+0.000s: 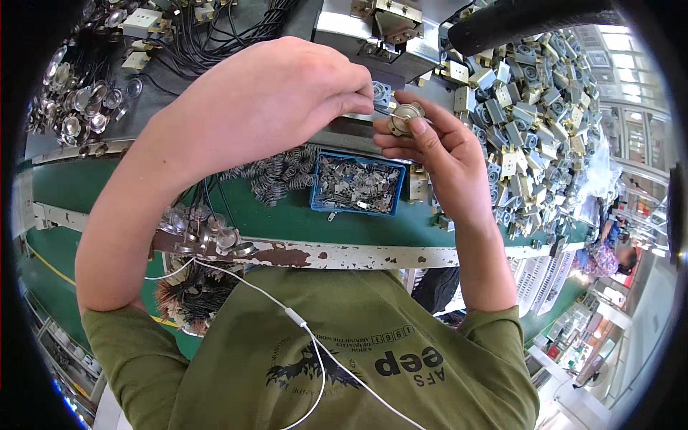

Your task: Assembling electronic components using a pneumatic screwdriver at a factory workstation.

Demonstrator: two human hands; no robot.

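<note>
A round, shiny disc (pixel 406 119) with little ears is pinched in the right hand (pixel 450 149). The left hand (pixel 304 86) is nearby (I can't tell its grip), hiding some bench (pixel 423 233). Springs (pixel 276 179) lie beside a blue tray (pixel 351 211).

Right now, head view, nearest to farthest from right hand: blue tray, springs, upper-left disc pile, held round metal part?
1. Round metal part: in right hand
2. Blue tray: left, below
3. Springs: left of tray
4. Disc pile: far upper left

The bin (pixel 352 211) stands on the bench (pixel 287 223) — springs (pixel 276 179) to its left, machine (pixel 383 36) behind, housings (pixel 527 129) to its right.
</note>
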